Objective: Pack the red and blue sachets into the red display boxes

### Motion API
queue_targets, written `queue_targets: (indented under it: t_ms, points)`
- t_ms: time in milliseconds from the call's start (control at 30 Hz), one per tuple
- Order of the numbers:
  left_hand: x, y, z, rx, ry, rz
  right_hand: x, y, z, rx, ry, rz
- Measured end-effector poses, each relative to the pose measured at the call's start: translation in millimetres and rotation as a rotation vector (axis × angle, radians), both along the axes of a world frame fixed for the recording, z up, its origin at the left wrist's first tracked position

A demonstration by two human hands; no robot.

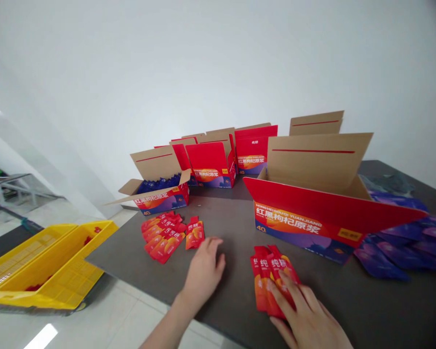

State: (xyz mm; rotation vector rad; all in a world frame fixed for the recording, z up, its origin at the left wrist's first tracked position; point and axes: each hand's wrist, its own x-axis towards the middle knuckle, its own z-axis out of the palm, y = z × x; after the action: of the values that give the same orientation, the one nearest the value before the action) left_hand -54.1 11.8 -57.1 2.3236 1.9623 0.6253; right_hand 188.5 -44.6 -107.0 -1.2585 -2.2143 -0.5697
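Note:
My left hand (pixel 205 266) is above the table's front edge, thumb and fingers apart, with nothing in it. Just beyond its fingertips lies a single red and orange sachet (pixel 195 234), and left of that a fanned row of red sachets (pixel 164 237). My right hand (pixel 307 310) rests with its fingers stretched over a small overlapping group of red sachets (pixel 265 283), touching their right side. Behind that group stands an open red and purple carton (pixel 294 225), its flaps up and its inside mostly hidden.
Purple pouches (pixel 403 247) are heaped right of the near carton. At the left, another open carton (pixel 162 198) holds dark blue pouches (pixel 160 183). Several more cartons (pixel 212 167) line the back of the grey table (pixel 225 213). Yellow crates (pixel 58 286) with red items are on the lower left.

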Motion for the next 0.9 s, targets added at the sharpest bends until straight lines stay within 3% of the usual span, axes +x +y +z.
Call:
queue_targets:
  t_ms: [100, 233, 300, 467, 567, 667, 900]
  points:
    - [-32.7, 35.0, -0.6, 0.026, 0.225, 0.256, 3.0, 1.9, -11.1, 0.0, -0.037, 0.003]
    - [-33.3, 42.0, -12.9, -0.003, 0.275, 0.344, 5.7, 4.5, -20.9, 0.015, -0.067, 0.006]
    - [-20.0, 27.8, -16.1, -0.031, 0.272, 0.289, 5.4, 3.9, -20.3, 0.02, -0.085, 0.008]
    - [19.7, -26.9, -9.5, -0.072, 0.086, -0.099, 3.0, 1.7, -13.4, 0.03, -0.072, -0.002]
    - [38.8, -48.1, -6.0, -0.117, -0.04, -0.232, 2.9, 2.8, -11.5, 0.047, -0.061, 0.011]
    - [52.4, -53.5, -10.4, -0.135, -0.191, -0.285, 3.0, 4.1, -9.2, 0.085, -0.042, 0.036]
    - [76.4, -51.9, -40.7, -0.093, -0.553, -0.316, -1.1, 1.0, 0.1, 0.065, -0.031, 0.017]
